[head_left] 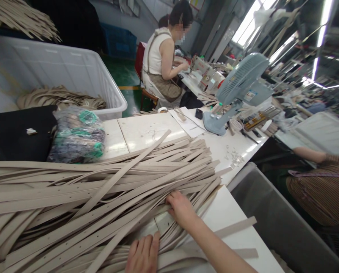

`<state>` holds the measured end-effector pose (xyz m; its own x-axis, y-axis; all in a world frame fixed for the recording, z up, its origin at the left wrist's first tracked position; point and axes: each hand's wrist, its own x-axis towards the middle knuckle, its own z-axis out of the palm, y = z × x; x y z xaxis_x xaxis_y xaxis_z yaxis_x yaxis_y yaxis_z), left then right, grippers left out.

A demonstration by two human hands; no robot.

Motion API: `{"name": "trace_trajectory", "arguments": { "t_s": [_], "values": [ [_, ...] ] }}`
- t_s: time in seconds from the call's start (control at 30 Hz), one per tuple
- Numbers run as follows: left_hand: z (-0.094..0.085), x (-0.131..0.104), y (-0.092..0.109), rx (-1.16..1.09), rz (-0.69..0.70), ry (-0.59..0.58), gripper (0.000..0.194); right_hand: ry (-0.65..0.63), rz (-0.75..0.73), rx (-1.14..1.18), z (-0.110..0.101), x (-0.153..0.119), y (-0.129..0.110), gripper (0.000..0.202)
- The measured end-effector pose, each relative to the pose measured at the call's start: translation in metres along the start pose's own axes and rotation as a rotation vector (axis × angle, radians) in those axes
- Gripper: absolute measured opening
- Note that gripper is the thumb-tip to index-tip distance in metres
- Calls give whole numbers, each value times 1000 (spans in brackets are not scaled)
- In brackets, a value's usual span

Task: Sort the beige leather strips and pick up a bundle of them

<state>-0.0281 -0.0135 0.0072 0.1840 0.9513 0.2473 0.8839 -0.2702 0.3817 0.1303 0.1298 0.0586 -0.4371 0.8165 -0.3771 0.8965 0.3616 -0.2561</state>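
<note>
We've got the beige straps [101, 193] piled across the centre and left of frame, ends fanning twd the right edge of the white surface [232, 212]. Right hand [182, 208] lies flat w/ fingers on strap ends; left hand [143, 254] pressed flat, bottom centre. Bare surface lower right, by the grey bin [272, 216].

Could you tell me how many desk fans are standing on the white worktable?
1: a pale blue fan stands at the worktable's far right end, beyond the beige straps. Clutter behind may hide others.
</note>
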Motion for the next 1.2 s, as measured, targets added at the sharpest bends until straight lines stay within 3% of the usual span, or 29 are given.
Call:
{"name": "trace_trajectory", "arguments": {
  "t_s": [0.07, 0.13, 0.37, 0.47, 0.53, 0.6, 0.67, 0.8, 0.87, 1.0, 1.2],
  "values": [
    [-2, 0, -1, -8, -38, -74, 86, 7, -11, -31, 1, 1, -3, 19],
    [-3, 0, -3, -21, -45, -85, 101, 9, -26, -53, 1, 0, -3, 22],
    [-11, 6, -1, -58, -33, -112, 111, 28, -16, -15, -1, -5, 0, 20],
    [-17, 10, 2, -30, -5, -123, 110, -18, -166, 110, -10, -20, 0, 16],
    [-17, 11, 1, -13, 0, -138, 103, -89, -305, 237, -15, -28, 0, 7],
    [-14, 9, -1, 20, 4, -136, 84, -165, -346, 299, -18, -30, 1, 10],
    [-9, 5, -5, 52, 47, -87, 62, -167, -238, 224, -16, -24, 2, 13],
    [2, 0, -10, 74, 139, 146, 36, -47, -2, 8, -8, -5, 1, 22],
    [2, 2, -11, 57, 179, 205, 35, -36, 7, -20, -5, 0, 2, 23],
    [-3, 8, -10, 57, 239, 115, 38, -78, -75, -16, -4, 2, 9, 24],
    [6, 8, -10, -13, 120, 166, 22, -159, -325, 128, -13, -20, 2, 9]
  ]
}}
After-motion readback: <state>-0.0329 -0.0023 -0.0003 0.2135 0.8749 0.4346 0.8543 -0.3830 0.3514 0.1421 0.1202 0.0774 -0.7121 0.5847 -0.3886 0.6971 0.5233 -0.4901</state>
